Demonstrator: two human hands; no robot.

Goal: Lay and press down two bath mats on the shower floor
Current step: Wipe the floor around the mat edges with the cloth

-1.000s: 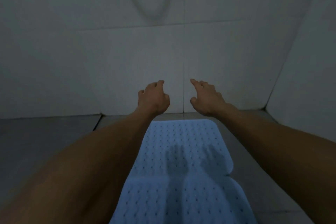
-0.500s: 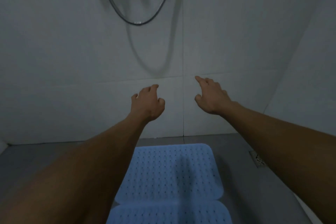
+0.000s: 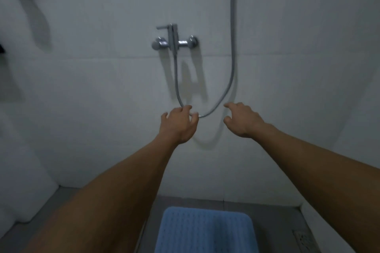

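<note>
A pale tiled wall (image 3: pixel 102 88) fills most of the view, meeting a grey shower floor (image 3: pixel 185 203) at the bottom. Two bare forearms reach forward from the lower corners. One blue bath mat (image 3: pixel 205 232), dotted with small holes, lies flat on the floor at the bottom centre, well below both hands and touched by neither; only one mat is visible. One chrome mixer tap (image 3: pixel 174 42) is mounted on the wall above the hands, and one grey hose (image 3: pixel 232 68) loops down from it and back up. The left hand (image 3: pixel 178 125) is raised in front of the wall, its fingers (image 3: pixel 186 109) loosely curled and holding nothing, overlapping the bottom of the hose loop. The right hand (image 3: pixel 242 119) hovers just beside it, fingers (image 3: pixel 230 106) relaxed and spread, also empty. One small floor drain (image 3: pixel 303 241) sits at the lower right.
</note>
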